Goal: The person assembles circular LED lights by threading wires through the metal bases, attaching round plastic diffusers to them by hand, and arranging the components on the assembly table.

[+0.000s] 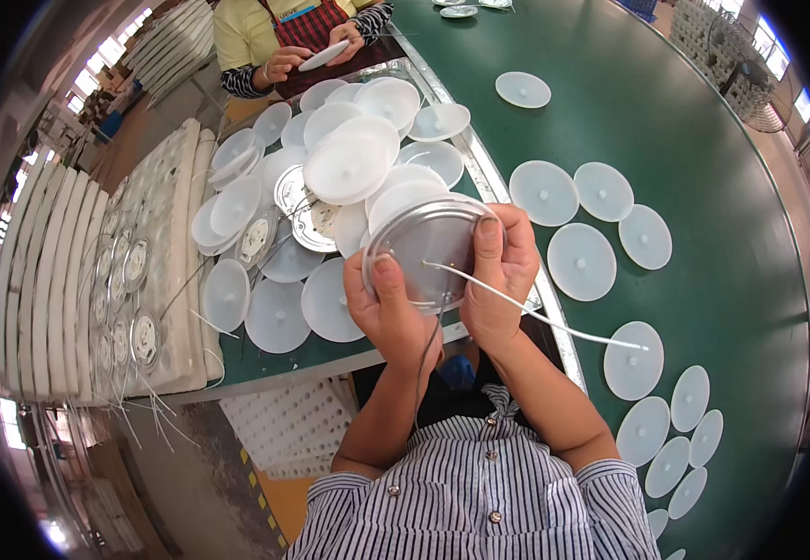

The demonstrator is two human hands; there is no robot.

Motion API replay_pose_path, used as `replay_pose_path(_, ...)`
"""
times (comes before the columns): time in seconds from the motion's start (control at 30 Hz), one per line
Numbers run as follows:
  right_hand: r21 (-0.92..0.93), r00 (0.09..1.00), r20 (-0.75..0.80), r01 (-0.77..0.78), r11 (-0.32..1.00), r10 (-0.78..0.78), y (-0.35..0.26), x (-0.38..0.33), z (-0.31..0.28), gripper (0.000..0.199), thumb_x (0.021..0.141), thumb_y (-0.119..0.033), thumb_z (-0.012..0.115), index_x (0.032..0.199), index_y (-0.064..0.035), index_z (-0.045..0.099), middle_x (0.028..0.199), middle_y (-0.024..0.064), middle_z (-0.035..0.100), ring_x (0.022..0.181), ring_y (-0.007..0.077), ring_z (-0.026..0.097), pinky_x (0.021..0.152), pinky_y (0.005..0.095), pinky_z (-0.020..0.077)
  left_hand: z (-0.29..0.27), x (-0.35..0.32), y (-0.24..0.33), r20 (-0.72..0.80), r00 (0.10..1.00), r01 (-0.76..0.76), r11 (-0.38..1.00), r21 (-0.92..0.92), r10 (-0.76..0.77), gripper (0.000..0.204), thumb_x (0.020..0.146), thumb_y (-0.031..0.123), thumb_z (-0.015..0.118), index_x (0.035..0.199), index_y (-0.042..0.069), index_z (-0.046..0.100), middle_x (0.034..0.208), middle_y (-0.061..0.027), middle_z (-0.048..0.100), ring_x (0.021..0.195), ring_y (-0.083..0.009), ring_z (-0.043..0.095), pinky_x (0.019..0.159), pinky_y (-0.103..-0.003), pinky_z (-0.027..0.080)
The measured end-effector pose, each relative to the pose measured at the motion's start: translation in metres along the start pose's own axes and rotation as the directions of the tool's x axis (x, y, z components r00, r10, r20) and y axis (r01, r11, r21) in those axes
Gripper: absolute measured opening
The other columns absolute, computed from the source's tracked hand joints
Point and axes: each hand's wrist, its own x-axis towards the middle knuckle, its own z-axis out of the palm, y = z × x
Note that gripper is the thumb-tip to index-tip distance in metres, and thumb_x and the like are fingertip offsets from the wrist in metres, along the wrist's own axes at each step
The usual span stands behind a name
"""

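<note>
Between my hands is a round lamp disc [433, 245] with a pale rim, its flat grey face turned up toward me. My left hand [394, 303] grips the left edge, thumb on the rim. On the opposite edge my right hand [503, 271] is closed, its thumb pressed near the top. A white cable [536, 313] comes out of the disc's middle and stretches right, over the green belt. From its lower edge a thin grey wire [426, 359] hangs down past my left wrist. The disc's underside is hidden.
Frosted white covers [354, 159] lie heaped ahead, with round metal lamp plates [316, 217] among them. More covers [580, 261] are spread along the green belt [610, 103]. Foam trays [158, 261] with lamp plates and loose wires stand left. A co-worker's hands [316, 63] hold a white disc across the table.
</note>
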Motion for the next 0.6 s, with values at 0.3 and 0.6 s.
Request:
replay_pose_path(0.3, -0.173, 0.902, 0.227, -0.334, 0.927, 0.367, -0.011, 0.023, -0.016, 0.016, 0.085, -0.015, 0.052, 0.090, -0.0005, 0.050, 0.074, -0.0009, 0.050, 0.067, 0.0040, 0.044, 0.059, 0.0183, 0.0360, -0.025, 0.038, 0.009, 0.265, 0.940, 0.144, 0.952, 0.270, -0.217, 0.024, 0.088, 0.024, 0.048, 0.094, 0.000, 0.050, 0.080, -0.0010, 0.053, 0.070, -0.0047, 0.043, 0.064, -0.018, 0.037)
replay_pose_path(0.6, -0.238, 0.938, 0.074, -0.312, 0.920, 0.337, -0.017, 0.024, -0.024, 0.021, 0.080, -0.020, 0.060, 0.082, 0.0006, 0.057, 0.070, 0.0025, 0.057, 0.065, 0.0067, 0.050, 0.058, 0.0216, 0.0413, -0.021, 0.005, 0.001, 0.361, 0.898, 0.147, 0.947, 0.287, -0.249, 0.033, 0.092, 0.020, 0.036, 0.116, -0.003, 0.038, 0.110, -0.0125, 0.048, 0.100, -0.0157, 0.048, 0.087, -0.029, 0.038)
